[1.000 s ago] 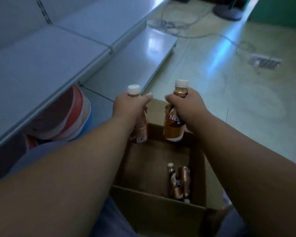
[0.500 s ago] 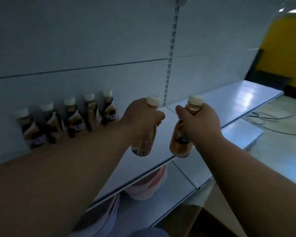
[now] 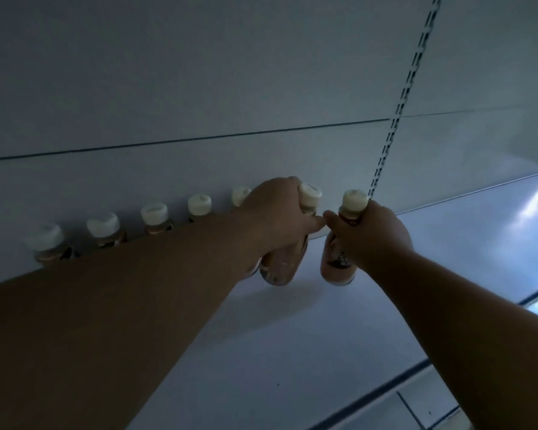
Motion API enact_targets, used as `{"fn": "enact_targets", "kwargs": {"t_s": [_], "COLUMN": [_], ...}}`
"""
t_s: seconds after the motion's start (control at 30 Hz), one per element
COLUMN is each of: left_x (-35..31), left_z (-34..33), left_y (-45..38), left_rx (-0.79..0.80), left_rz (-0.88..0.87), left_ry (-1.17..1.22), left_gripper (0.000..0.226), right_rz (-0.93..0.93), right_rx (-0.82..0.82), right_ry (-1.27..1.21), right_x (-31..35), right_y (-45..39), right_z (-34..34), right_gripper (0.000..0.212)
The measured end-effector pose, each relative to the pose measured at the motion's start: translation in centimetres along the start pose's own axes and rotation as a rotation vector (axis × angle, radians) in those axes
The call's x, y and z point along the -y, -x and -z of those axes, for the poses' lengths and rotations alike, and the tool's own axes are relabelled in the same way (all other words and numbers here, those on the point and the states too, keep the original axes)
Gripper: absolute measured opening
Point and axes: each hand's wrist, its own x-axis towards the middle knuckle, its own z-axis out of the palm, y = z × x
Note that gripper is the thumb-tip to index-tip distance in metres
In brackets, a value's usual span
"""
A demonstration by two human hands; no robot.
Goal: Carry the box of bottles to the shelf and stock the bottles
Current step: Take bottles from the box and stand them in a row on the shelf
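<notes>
Head view: both hands, left (image 3: pixel 280 218) and right (image 3: pixel 370 234), each clenched around a white-capped brown bottle.

Looks like a shop: grey metal shelf (image 3: pixel 292 352) with slotted upright (image 3: pixel 395 119), identical white-capped bottles (image 3: pixel 154 217) lined in a row.

- Dim in here, a cool grey-blue cast over the back panel (image 3: pixel 199 72) and my forearms nearly in silhouette.
- Light's coming from the right: a bright glare patch on the far right of the shelf (image 3: pixel 534 200).
- Soft shadows pool on the shelf under the two bottles I'm gripping.
- White caps (image 3: pixel 199 204) catch what little light there is; the leftmost one smears into blur.
- Wide-angle bend: the slotted upright (image 3: pixel 398 113) leans and panel seams bow.
- Overall soft, slightly grainy.
</notes>
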Motion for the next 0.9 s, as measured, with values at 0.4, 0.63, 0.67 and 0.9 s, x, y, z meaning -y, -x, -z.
{"fn": "enact_targets", "kwargs": {"t_s": [0.4, 0.63, 0.67, 0.9], "left_x": [0.7, 0.5, 0.4, 0.2], "left_z": [-0.2, -0.1, -0.2, 0.6], "left_y": [-1.4, -1.5, -1.5, 0.4], "left_rx": [0.034, 0.013, 0.025, -0.080], "left_rz": [-0.155, -0.146, -0.139, -0.173], "left_ry": [-0.456, -0.711, -0.748, -0.778], "left_gripper": [0.027, 0.034, 0.037, 0.046], "right_rz": [0.042, -0.012, -0.025, 0.022], "right_rx": [0.147, 0.249, 0.251, 0.204], "right_ry": [-0.149, -0.280, -0.299, -0.111], "right_x": [1.9, 3.2, 3.3, 3.3], "right_y": [-2.0, -3.6, -3.8, -0.9], "right_z": [-2.2, -2.6, -2.8, 0.1], "right_gripper": [0.035, 0.011, 0.013, 0.047]}}
